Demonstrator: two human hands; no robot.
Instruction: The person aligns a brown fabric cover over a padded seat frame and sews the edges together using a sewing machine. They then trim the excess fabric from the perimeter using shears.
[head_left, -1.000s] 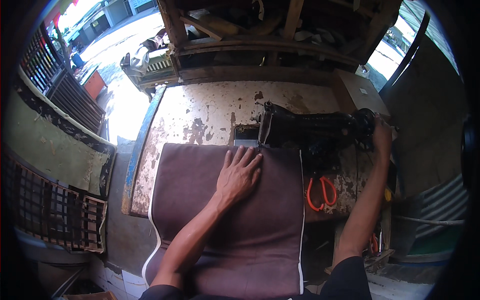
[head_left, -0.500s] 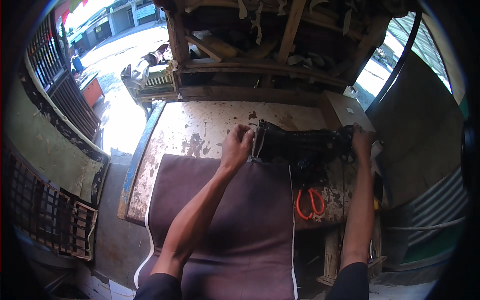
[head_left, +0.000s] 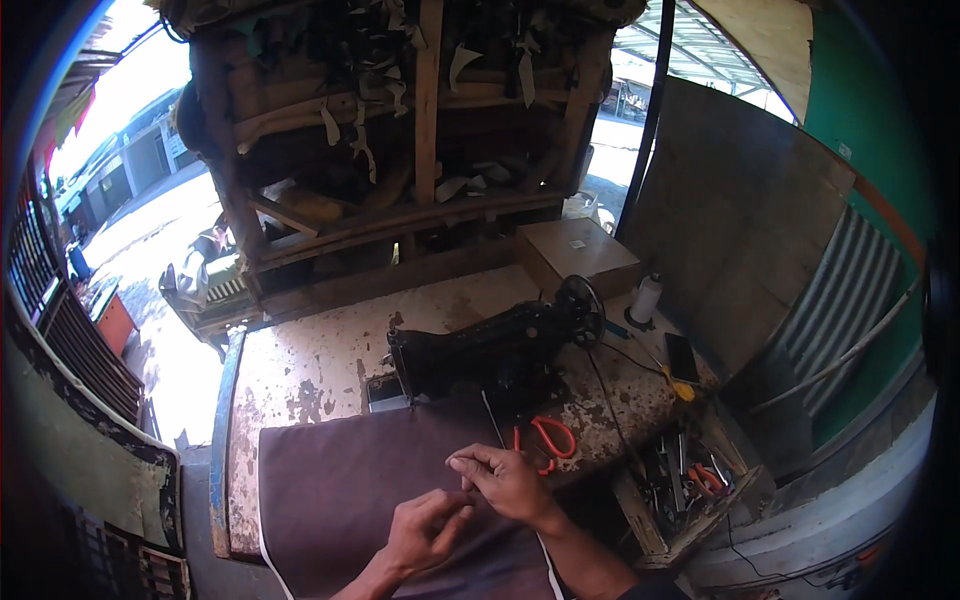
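A worn wooden rack (head_left: pixel 420 190) stuffed with scraps stands at the far side. Near it lies a chipped, rust-stained worktable (head_left: pixel 310 360). A dark brown fabric panel (head_left: pixel 340 490) with white piping covers the table's near part, its far edge at the black sewing machine (head_left: pixel 490 350). A closed cardboard box (head_left: pixel 578 255) sits far right of the machine, a white thread spool (head_left: pixel 647 298) beside it. Orange-handled scissors (head_left: pixel 545 440) lie just right of the fabric. Above the fabric, the right hand (head_left: pixel 505 480) has its fingers pressed together, pinching something too fine to make out. The left hand (head_left: pixel 428 528) is curled beside it, fingertips almost meeting the right's.
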